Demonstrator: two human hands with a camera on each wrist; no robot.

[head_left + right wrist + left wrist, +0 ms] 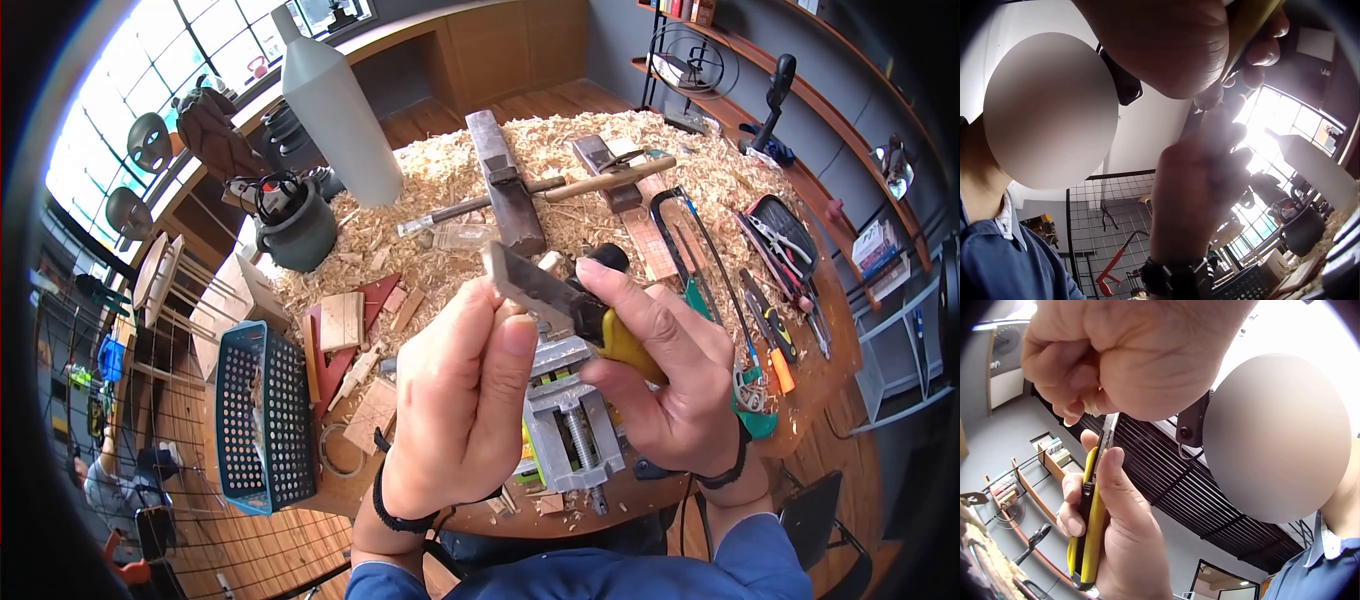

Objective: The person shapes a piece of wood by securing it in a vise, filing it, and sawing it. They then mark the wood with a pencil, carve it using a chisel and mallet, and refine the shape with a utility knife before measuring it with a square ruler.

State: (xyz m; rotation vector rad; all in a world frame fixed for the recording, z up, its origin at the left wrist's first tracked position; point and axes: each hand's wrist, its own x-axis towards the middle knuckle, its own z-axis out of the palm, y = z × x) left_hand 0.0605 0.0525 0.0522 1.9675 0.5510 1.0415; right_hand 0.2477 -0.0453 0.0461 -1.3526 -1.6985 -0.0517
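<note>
My right hand (665, 365) grips a yellow and black utility knife (625, 345), its blade out and pointing toward my left hand (455, 390). Thumb and fingers of the left hand pinch a small pale piece of wood (510, 309), mostly hidden by the fingertips. In the left wrist view the knife (1090, 531) stands upright in the right hand (1135, 550), blade tip close below the left hand's fingers (1079, 381). The right wrist view is dim, with the yellow handle (1250, 28) at the top. Below both hands a metal vise (575, 430) stands at the table's front.
Wood shavings (430, 160) cover much of the table. A wooden plane (505, 185), a mallet-like tool (610, 180), a hacksaw (705, 250) and pliers (785, 245) lie beyond and to the right. Left are a teal basket (265, 420), a dark pot (298, 230) and a grey bottle (340, 110).
</note>
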